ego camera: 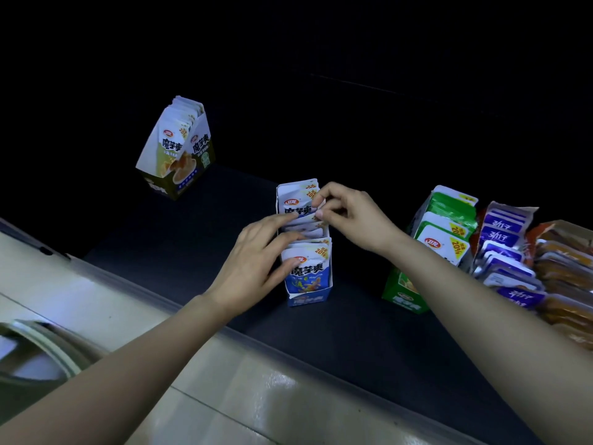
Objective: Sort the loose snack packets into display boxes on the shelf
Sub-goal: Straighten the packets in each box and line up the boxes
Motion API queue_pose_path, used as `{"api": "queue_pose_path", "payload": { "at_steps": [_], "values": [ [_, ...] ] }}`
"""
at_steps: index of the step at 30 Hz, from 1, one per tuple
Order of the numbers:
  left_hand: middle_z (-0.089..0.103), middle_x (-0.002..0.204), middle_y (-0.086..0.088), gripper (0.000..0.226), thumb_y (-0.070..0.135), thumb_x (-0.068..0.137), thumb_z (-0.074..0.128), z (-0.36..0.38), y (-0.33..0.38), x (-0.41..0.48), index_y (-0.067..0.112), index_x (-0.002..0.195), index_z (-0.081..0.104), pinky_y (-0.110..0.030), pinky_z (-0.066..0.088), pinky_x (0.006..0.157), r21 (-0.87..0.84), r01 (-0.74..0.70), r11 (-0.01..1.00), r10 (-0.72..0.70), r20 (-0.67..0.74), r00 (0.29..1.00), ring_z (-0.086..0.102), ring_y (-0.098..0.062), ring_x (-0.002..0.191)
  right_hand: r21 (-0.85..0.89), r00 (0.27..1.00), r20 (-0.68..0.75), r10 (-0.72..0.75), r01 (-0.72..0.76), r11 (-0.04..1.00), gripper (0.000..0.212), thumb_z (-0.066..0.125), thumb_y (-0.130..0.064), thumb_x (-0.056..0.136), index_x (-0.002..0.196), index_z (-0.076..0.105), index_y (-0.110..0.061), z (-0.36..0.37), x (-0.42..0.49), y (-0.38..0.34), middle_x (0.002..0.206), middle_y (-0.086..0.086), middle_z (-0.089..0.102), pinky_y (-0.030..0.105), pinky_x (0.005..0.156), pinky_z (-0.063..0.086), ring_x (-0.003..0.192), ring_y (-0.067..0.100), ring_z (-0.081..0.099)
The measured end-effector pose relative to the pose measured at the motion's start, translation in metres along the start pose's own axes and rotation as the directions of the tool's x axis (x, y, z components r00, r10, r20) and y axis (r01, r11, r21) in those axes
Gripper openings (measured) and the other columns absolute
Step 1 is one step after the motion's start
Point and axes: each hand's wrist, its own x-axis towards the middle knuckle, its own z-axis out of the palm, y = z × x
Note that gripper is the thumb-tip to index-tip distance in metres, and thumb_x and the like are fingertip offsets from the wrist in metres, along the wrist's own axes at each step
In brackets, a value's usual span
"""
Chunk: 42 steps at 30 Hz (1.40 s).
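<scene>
A blue and white display box (309,297) stands on the dark shelf (192,239), filled with upright blue snack packets (306,269). My left hand (256,261) lies across the box's left side, its straight fingers pressing the front packets and reaching in between them. My right hand (346,213) pinches the top edge of a packet (296,200) at the back of the same box. Further back on the left stands a yellow and white display box (175,183) full of matching packets.
Right of the blue box stands a green display box (404,295) with green packets, then rows of purple packets (507,248) and orange packets (564,268). The shelf's pale front edge (224,354) runs diagonally below. The back of the shelf is dark.
</scene>
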Motion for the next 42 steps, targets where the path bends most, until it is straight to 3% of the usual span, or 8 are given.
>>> {"api": "queue_pose_path", "payload": {
  "at_steps": [4, 8, 15, 21, 28, 35, 39, 42],
  "values": [
    [0.038, 0.151, -0.001, 0.039, 0.039, 0.097, 0.051, 0.001, -0.001, -0.001, 0.014, 0.127, 0.057, -0.033, 0.031, 0.11, -0.025, 0.013, 1.0, -0.013, 0.023, 1.0, 0.041, -0.018, 0.134, -0.006, 0.998, -0.033, -0.055, 0.054, 0.999, 0.004, 0.059, -0.006, 0.093, 0.095, 0.056, -0.009, 0.002, -0.003, -0.001, 0.082, 0.001, 0.07, 0.02, 0.069, 0.043, 0.081, 0.01, 0.066],
    [0.039, 0.152, -0.001, 0.042, 0.041, 0.097, 0.049, 0.001, -0.003, -0.001, 0.014, 0.129, 0.055, -0.035, 0.031, 0.111, -0.021, 0.023, 1.0, -0.022, 0.046, 0.999, 0.043, -0.02, 0.133, 0.044, 0.997, 0.063, -0.046, 0.043, 0.998, 0.024, 0.046, 0.006, 0.092, 0.086, 0.062, -0.011, -0.005, -0.01, -0.001, 0.103, 0.005, 0.072, 0.023, 0.087, 0.052, 0.103, 0.006, 0.066],
    [0.034, 0.154, -0.002, 0.04, 0.038, 0.098, 0.05, 0.004, -0.004, -0.003, 0.015, 0.13, 0.055, -0.043, 0.038, 0.108, -0.101, 0.027, 0.994, -0.021, 0.059, 0.998, 0.039, -0.019, 0.138, -0.182, 0.979, 0.124, -0.16, 0.181, 0.967, 0.026, 0.074, -0.015, 0.084, 0.11, 0.072, -0.018, -0.007, -0.005, 0.011, 0.111, -0.005, 0.068, 0.02, 0.089, 0.044, 0.106, 0.008, 0.057],
    [0.026, 0.157, -0.005, 0.041, 0.041, 0.098, 0.049, 0.004, -0.005, -0.004, 0.015, 0.129, 0.056, -0.047, 0.044, 0.102, -0.145, 0.054, 0.988, -0.042, 0.082, 0.996, 0.038, -0.022, 0.138, -0.297, 0.986, 0.093, -0.137, 0.159, 0.942, 0.008, 0.076, -0.017, 0.081, 0.087, 0.07, -0.018, 0.005, 0.008, 0.009, 0.086, -0.015, 0.056, 0.018, 0.072, 0.034, 0.081, 0.002, 0.047],
    [0.023, 0.156, -0.004, 0.04, 0.044, 0.098, 0.048, 0.002, -0.004, -0.002, 0.019, 0.129, 0.054, -0.045, 0.045, 0.101, -0.156, 0.05, 0.987, -0.038, 0.079, 0.996, 0.042, -0.021, 0.134, 0.008, 0.997, -0.06, -0.051, 0.051, 0.999, 0.008, 0.064, -0.015, 0.092, 0.09, 0.057, -0.017, -0.002, 0.003, 0.005, 0.108, 0.008, 0.066, 0.032, 0.075, 0.053, 0.095, 0.019, 0.064],
    [0.017, 0.159, 0.0, 0.044, 0.048, 0.097, 0.045, 0.003, -0.006, -0.001, 0.02, 0.13, 0.053, -0.047, 0.045, 0.103, -0.174, 0.07, 0.982, -0.056, 0.081, 0.995, 0.036, -0.021, 0.139, 0.427, 0.966, -0.224, 0.131, -0.023, 0.904, 0.011, 0.051, -0.004, 0.099, 0.09, 0.049, -0.011, -0.021, 0.0, -0.013, 0.067, 0.002, 0.056, 0.018, 0.045, 0.038, 0.046, 0.005, 0.049],
    [0.019, 0.159, -0.002, 0.042, 0.045, 0.098, 0.046, 0.003, -0.005, 0.0, 0.018, 0.129, 0.055, -0.045, 0.043, 0.104, -0.178, 0.047, 0.983, -0.036, 0.068, 0.997, 0.037, -0.02, 0.138, 0.64, 0.957, -0.218, 0.191, -0.007, 0.769, 0.009, 0.055, -0.015, 0.093, 0.088, 0.048, -0.013, -0.028, 0.0, -0.022, 0.074, 0.005, 0.063, 0.023, 0.06, 0.048, 0.063, 0.014, 0.06],
    [0.019, 0.159, -0.001, 0.039, 0.042, 0.098, 0.048, 0.002, -0.005, 0.001, 0.018, 0.128, 0.056, -0.044, 0.043, 0.104, -0.18, 0.051, 0.982, -0.04, 0.062, 0.997, 0.038, -0.019, 0.138, 0.616, 0.956, -0.217, 0.197, -0.022, 0.788, 0.03, 0.071, -0.034, 0.077, 0.088, 0.048, -0.018, -0.038, 0.001, -0.024, 0.076, -0.002, 0.054, 0.021, 0.065, 0.042, 0.067, 0.008, 0.052]
  ]
}}
